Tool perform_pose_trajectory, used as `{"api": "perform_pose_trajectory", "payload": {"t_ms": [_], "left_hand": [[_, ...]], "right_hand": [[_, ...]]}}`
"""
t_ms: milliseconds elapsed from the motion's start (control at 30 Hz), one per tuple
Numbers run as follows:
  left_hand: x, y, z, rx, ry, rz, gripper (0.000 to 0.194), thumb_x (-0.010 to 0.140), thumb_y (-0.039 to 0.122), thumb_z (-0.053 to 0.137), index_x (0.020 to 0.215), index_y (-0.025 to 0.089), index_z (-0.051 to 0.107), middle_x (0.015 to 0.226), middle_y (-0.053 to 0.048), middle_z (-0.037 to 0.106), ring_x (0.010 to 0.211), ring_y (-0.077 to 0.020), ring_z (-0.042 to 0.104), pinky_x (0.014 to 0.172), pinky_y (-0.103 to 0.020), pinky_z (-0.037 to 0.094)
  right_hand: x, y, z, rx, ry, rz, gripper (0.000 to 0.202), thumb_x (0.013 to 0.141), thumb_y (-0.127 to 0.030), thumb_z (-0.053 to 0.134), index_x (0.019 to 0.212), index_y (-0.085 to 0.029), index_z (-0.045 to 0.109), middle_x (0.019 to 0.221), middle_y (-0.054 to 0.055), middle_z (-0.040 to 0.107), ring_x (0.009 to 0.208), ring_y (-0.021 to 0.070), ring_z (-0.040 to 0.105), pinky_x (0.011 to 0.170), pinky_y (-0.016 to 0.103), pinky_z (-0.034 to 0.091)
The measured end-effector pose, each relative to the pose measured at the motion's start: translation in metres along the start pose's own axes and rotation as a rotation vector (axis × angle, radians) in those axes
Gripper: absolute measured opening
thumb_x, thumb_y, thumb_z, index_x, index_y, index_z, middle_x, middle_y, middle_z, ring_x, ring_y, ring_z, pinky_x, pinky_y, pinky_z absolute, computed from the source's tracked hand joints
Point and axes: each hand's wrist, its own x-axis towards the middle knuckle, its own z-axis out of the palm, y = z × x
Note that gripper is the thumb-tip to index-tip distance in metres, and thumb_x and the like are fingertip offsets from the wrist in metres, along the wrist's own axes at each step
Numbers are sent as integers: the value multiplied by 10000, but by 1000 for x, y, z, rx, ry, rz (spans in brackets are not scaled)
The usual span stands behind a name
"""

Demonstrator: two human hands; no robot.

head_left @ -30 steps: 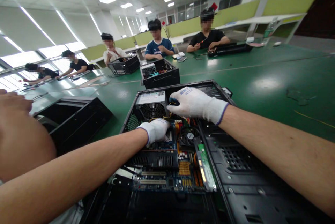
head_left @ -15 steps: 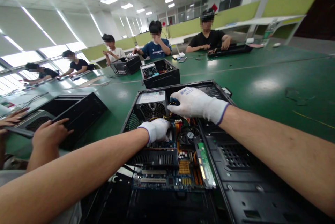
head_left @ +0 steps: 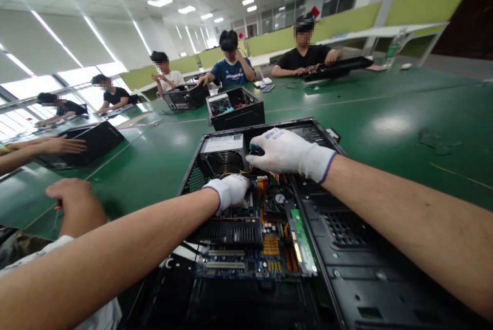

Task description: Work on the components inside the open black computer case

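An open black computer case [head_left: 327, 278] lies in front of me with its inside facing up. My right hand [head_left: 283, 152], in a white glove, is closed above the power supply's right edge, thumb and fingers pinched around thin yellow and black cables [head_left: 251, 153]. My left hand [head_left: 233, 189], also gloved, reaches down onto the upper part of the blue motherboard [head_left: 231, 255]. Its fingers curl down and their tips are hidden, so what they grip does not show. The power supply [head_left: 223, 152] with its round fan grille sits behind the left hand. Right of that hand is a black cooling fan [head_left: 278, 200].
Another open case [head_left: 239, 114] stands just beyond mine on the green table [head_left: 385, 124]. To the left, a co-worker's hands touch a black case [head_left: 94, 142]; a nearer hand [head_left: 73, 196] holds an orange-tipped tool. Several people sit across the table. A yellow strip [head_left: 460, 175] lies at right.
My hands have barely moved. The black case at left has been pushed farther away by a co-worker. Across the table, a person in black has tilted up a black panel-like part.
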Motion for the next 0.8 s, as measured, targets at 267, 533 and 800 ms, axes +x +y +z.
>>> {"api": "perform_pose_trajectory", "payload": {"t_ms": [267, 533, 800], "left_hand": [[-3, 2, -4, 14, -14, -8, 610, 669, 303, 817, 1244, 197, 645, 1216, -117, 702, 1137, -301, 668, 994, -364, 531], [-7, 6, -11, 29, -59, 11, 531, 718, 382, 779, 1188, 159, 672, 1181, -147, 716, 1067, -334, 693, 925, -411, 566], [-9, 5, -10, -14, -14, 35, 633, 637, 461, 808, 1191, 197, 655, 1160, -115, 732, 1053, -319, 709, 899, -380, 580]], "right_hand": [[0, -1, 1, -3, 4, -7, 465, 927, -545, 462, 1034, -175, 723, 1008, 123, 763, 921, 255, 703, 756, 320, 490], [-1, -1, 1, 13, -4, -19, 444, 915, -531, 467, 1005, -177, 719, 978, 117, 762, 920, 251, 703, 752, 314, 484], [-4, -1, -6, 93, 10, -8, 437, 923, -552, 459, 1003, -211, 720, 984, 85, 768, 915, 229, 702, 781, 301, 488]]}}
